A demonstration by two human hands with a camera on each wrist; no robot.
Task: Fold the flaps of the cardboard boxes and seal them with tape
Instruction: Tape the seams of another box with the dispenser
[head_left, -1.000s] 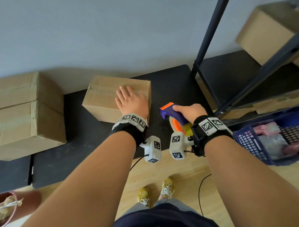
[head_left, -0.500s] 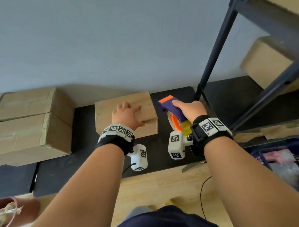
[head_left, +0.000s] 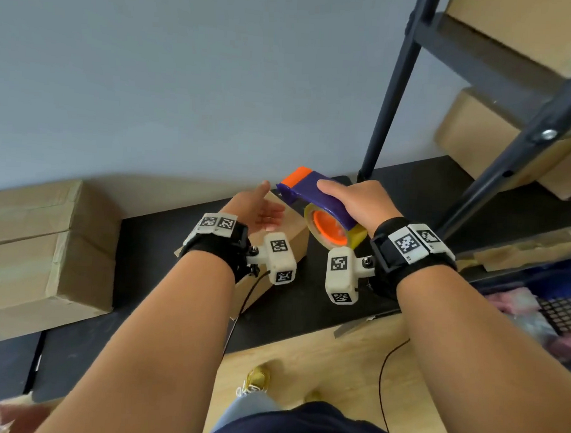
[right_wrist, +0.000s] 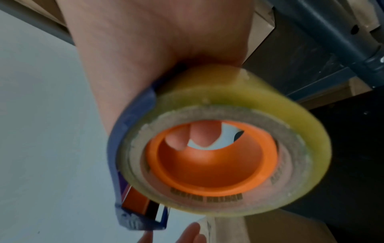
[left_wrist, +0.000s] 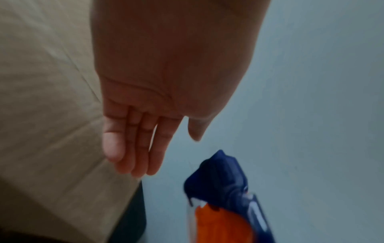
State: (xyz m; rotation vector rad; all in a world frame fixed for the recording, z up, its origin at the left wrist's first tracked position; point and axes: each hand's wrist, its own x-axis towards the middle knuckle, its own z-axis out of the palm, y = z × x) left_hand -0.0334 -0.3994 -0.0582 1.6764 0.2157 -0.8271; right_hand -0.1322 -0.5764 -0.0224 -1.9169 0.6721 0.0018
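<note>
A small cardboard box lies on the black mat, mostly hidden behind my left wrist. My left hand hovers just above it, palm turned inward, fingers straight, holding nothing. My right hand grips a purple and orange tape dispenser carrying a yellowish tape roll. The dispenser is raised off the mat, to the right of the box and near my left fingertips. Two fingertips show through the roll's orange core.
Two larger taped boxes are stacked at the left. A dark metal shelf frame with more boxes stands at the right. A blue basket sits at the right edge. Wooden floor and my shoes lie below.
My left hand has lifted off the small box and opened, palm turned toward the dispenser. My right hand has raised the tape dispenser and brought it closer to the left hand.
</note>
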